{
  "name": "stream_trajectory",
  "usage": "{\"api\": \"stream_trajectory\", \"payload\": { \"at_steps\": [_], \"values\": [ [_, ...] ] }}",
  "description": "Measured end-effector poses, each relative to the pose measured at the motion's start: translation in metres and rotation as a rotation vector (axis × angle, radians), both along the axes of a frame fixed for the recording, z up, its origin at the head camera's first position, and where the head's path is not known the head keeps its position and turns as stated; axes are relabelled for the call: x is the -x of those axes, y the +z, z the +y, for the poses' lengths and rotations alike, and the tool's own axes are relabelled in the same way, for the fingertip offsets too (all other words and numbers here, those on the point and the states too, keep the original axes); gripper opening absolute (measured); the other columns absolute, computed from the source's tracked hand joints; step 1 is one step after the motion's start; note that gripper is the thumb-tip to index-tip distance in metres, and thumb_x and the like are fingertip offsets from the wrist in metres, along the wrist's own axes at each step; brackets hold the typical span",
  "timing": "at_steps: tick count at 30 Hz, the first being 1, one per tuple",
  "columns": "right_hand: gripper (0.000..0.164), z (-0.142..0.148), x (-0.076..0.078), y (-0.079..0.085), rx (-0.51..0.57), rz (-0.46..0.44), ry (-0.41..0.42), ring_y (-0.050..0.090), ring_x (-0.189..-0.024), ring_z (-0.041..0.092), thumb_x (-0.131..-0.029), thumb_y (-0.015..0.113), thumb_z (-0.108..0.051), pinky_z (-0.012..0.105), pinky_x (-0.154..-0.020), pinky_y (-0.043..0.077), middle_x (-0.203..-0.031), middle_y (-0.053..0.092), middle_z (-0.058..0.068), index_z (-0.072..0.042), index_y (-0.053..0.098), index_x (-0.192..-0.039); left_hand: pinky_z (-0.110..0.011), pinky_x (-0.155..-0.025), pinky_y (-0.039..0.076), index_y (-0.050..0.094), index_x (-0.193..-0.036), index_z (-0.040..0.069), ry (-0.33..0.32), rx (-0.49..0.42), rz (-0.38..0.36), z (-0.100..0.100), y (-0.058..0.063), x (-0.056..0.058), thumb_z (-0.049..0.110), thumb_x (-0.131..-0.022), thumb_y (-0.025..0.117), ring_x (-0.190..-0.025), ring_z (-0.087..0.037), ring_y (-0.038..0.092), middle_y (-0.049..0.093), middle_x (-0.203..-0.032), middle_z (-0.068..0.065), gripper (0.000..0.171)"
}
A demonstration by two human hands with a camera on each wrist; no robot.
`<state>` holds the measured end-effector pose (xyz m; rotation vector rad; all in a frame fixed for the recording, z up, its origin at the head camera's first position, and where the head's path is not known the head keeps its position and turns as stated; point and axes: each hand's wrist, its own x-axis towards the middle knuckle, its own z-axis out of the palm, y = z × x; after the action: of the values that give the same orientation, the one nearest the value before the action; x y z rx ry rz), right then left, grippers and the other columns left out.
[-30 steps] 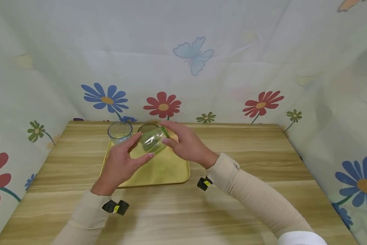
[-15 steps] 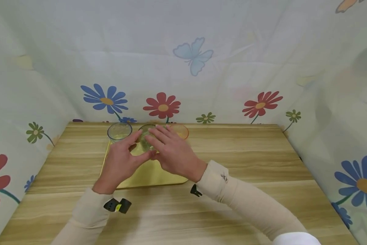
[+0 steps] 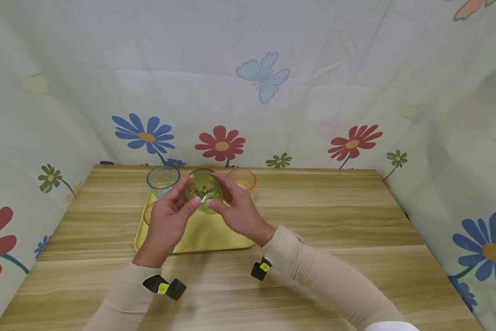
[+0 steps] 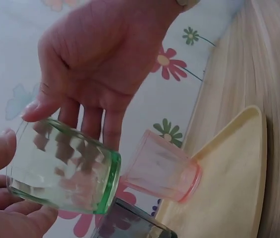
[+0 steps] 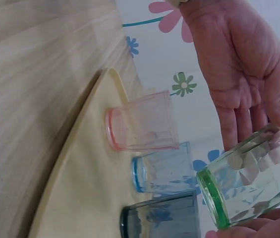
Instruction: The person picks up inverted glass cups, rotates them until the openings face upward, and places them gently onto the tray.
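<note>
Both hands hold a clear green-tinted glass [image 3: 207,196] between them above the yellow tray [image 3: 214,236]. The thumb and fingers of my left hand [image 3: 168,219] curve round its left side. My right hand [image 3: 240,210] grips the opposite side, thumb toward me. The left wrist view shows the glass [image 4: 63,168] with its thick green base downward, close over the tray's far side. In the right wrist view its base [image 5: 213,198] is clear of the tray, and the left hand [image 5: 244,64] reaches in from the top.
A blue-rimmed glass [image 3: 162,177] stands at the tray's back left. A dark grey glass [image 5: 162,215] is behind the held one. One reddish glass [image 3: 244,177] stands at back right; another [image 5: 142,121] at front left, partly behind my left hand. Patterned cloth [image 3: 305,110] hangs behind the table.
The green glass has turned from lying sideways to upright between the hands. The right hand passed over it and now holds its right side; the left hand shifted slightly.
</note>
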<state>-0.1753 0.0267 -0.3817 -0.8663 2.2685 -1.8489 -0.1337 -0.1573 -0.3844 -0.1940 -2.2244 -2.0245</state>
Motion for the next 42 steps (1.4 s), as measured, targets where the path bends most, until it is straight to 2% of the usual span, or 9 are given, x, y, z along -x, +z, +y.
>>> {"api": "stream_trajectory", "payload": {
  "at_steps": [4,9,14,26,27,29,33,36,42],
  "values": [
    [0.06,-0.002,-0.002,-0.007,0.019,-0.11,0.022,0.052,-0.145,0.037,-0.105,0.06,-0.008,0.049,-0.114,0.05,-0.158,0.049,0.023,-0.006,0.035,-0.16,-0.01,-0.106,0.042,0.036,-0.16,0.001,0.02,0.052,0.011,0.001,-0.004,0.002,0.0,-0.104,0.058,-0.157,-0.026,0.031,0.037,-0.168,-0.014,0.06],
    [0.062,-0.004,-0.001,-0.014,0.018,-0.167,0.019,0.055,-0.144,0.035,-0.105,0.061,-0.008,0.042,-0.11,0.054,-0.158,0.05,0.02,-0.007,0.034,-0.161,-0.013,-0.103,0.046,0.039,-0.159,0.001,0.019,0.084,-0.024,0.001,-0.009,0.003,0.003,-0.104,0.06,-0.153,-0.03,0.039,0.036,-0.168,-0.016,0.059],
    [0.06,-0.006,0.002,-0.022,0.012,-0.166,0.029,0.057,-0.14,0.04,-0.104,0.061,-0.005,0.039,-0.106,0.057,-0.153,0.052,0.025,-0.003,0.036,-0.159,-0.006,-0.094,0.049,0.04,-0.159,0.002,0.023,0.11,-0.031,0.001,-0.017,0.004,0.004,-0.104,0.06,-0.147,-0.035,0.048,0.04,-0.165,-0.019,0.058],
    [0.062,-0.008,0.003,-0.036,0.01,-0.19,0.047,0.058,-0.138,0.042,-0.104,0.059,-0.002,0.036,-0.103,0.058,-0.151,0.053,0.029,-0.002,0.034,-0.161,0.0,-0.093,0.043,0.041,-0.16,0.007,0.044,0.212,-0.051,0.0,-0.03,0.001,0.01,-0.106,0.06,-0.15,-0.028,0.043,0.038,-0.167,-0.017,0.058],
    [0.062,-0.008,0.003,-0.036,0.011,-0.19,0.046,0.058,-0.138,0.042,-0.104,0.06,-0.002,0.036,-0.103,0.059,-0.151,0.054,0.029,-0.003,0.034,-0.16,-0.001,-0.089,0.045,0.041,-0.16,0.007,0.048,0.221,-0.05,0.0,-0.031,0.001,0.01,-0.105,0.061,-0.143,-0.027,0.052,0.04,-0.166,-0.018,0.058],
    [0.062,-0.007,0.003,-0.038,0.012,-0.193,0.047,0.058,-0.138,0.043,-0.103,0.06,-0.002,0.035,-0.103,0.059,-0.15,0.054,0.03,-0.001,0.035,-0.16,-0.006,-0.086,0.046,0.042,-0.16,0.009,0.058,0.243,-0.053,0.001,-0.032,0.0,0.011,-0.105,0.061,-0.131,-0.025,0.059,0.042,-0.165,-0.016,0.058],
    [0.06,-0.006,0.003,-0.043,0.01,-0.199,0.047,0.057,-0.139,0.043,-0.103,0.06,-0.001,0.035,-0.103,0.059,-0.149,0.055,0.031,0.001,0.037,-0.158,-0.03,-0.108,0.052,0.042,-0.16,0.007,0.064,0.241,-0.061,0.003,-0.037,-0.001,0.01,-0.105,0.062,-0.138,-0.028,0.056,0.039,-0.166,-0.017,0.058],
    [0.058,-0.006,0.003,-0.047,-0.001,-0.193,0.051,0.056,-0.141,0.042,-0.104,0.059,-0.002,0.036,-0.105,0.058,-0.15,0.055,0.029,0.0,0.038,-0.158,-0.047,-0.121,0.038,0.04,-0.16,0.006,0.063,0.231,-0.076,0.003,-0.041,-0.001,0.01,-0.105,0.061,-0.155,-0.031,0.034,0.035,-0.168,-0.018,0.059],
    [0.062,-0.006,0.005,-0.054,-0.068,-0.186,0.05,0.055,-0.143,0.038,-0.106,0.057,-0.007,0.037,-0.108,0.056,-0.156,0.051,0.024,-0.003,0.032,-0.162,-0.047,-0.118,0.045,0.037,-0.16,0.002,0.06,0.291,-0.061,0.004,-0.048,0.0,0.01,-0.105,0.061,-0.148,-0.035,0.046,0.039,-0.166,-0.021,0.061]
  ]
}}
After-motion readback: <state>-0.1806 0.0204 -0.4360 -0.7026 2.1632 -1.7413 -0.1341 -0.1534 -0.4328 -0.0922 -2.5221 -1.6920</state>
